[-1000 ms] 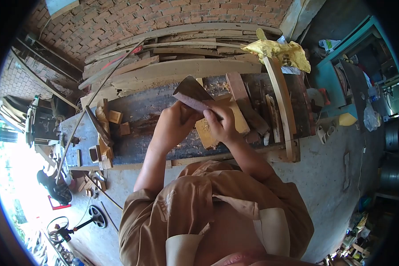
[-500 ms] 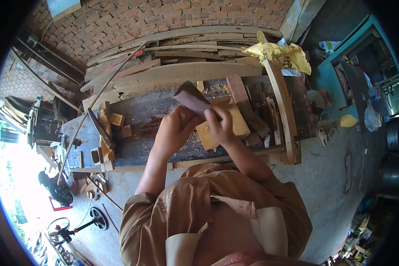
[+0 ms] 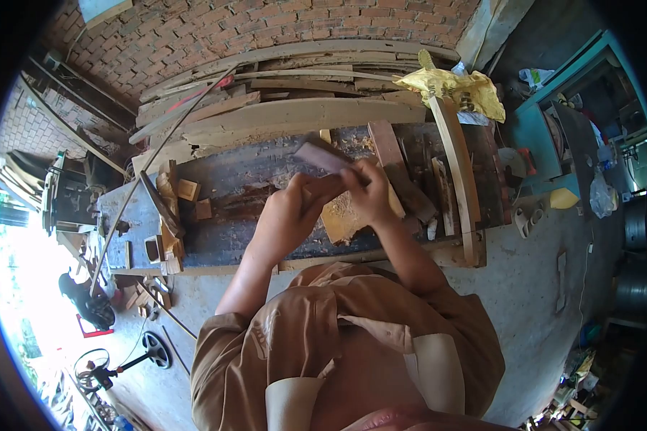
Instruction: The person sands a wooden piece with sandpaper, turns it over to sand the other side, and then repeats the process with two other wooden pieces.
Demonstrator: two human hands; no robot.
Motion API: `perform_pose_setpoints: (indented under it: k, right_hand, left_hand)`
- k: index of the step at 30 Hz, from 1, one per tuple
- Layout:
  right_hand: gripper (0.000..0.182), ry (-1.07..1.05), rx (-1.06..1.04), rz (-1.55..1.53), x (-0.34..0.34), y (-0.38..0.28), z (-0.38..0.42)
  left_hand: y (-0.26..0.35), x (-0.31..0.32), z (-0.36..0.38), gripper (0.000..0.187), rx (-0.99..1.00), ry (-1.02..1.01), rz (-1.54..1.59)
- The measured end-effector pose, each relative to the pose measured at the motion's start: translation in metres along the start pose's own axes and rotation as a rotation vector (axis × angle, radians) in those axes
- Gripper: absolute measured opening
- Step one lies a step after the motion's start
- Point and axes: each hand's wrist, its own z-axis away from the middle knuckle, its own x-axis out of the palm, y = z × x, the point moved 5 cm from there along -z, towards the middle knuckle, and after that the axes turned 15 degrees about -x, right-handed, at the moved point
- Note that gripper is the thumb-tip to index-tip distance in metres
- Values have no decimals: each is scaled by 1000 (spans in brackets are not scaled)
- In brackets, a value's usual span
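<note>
Above the dark workbench, my left hand (image 3: 287, 212) and my right hand (image 3: 370, 195) meet at a dark purplish-brown sheet (image 3: 327, 156) that looks like folded sandpaper. My right fingers pinch its near end, and its far end sticks out up and to the left, slightly blurred. The left fingers are closed round a brown part just below it; I cannot make out whether this belongs to the same sheet. Under my hands lies a yellowish wooden block (image 3: 343, 224) with shavings on it, partly covered by the right hand.
Small wood offcuts (image 3: 188, 190) lie at the bench's left. A reddish wooden bar (image 3: 386, 147) and a long pale curved beam (image 3: 455, 161) rest on the right side. Behind, boards (image 3: 287, 115) are stacked against the brick wall (image 3: 280, 29). A yellow bag (image 3: 474, 90) hangs at the back right.
Both hands have shifted slightly to the right with the sheet. The sheet has turned to a flatter angle, and a brown part now shows between the hands.
</note>
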Motion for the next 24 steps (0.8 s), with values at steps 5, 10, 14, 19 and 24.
perform_pose_setpoints:
  k: [5, 10, 14, 19, 24]
  right_hand:
    - [25, 161, 224, 313, -57, 108, 33]
    - [20, 91, 102, 157, -19, 32, 10]
    - [18, 47, -72, 74, 0, -8, 14]
    - [17, 31, 167, 456, -49, 92, 32]
    - [19, -225, 347, 466, -17, 21, 4]
  left_hand:
    - [-9, -5, -2, 27, -133, 59, -90]
    - [-5, -3, -11, 27, -86, 81, -69]
    - [-5, -4, -12, 27, -83, 61, -83]
    - [-9, -10, -10, 27, -192, 74, -113]
    - [-1, -2, -9, 29, -131, 55, -145]
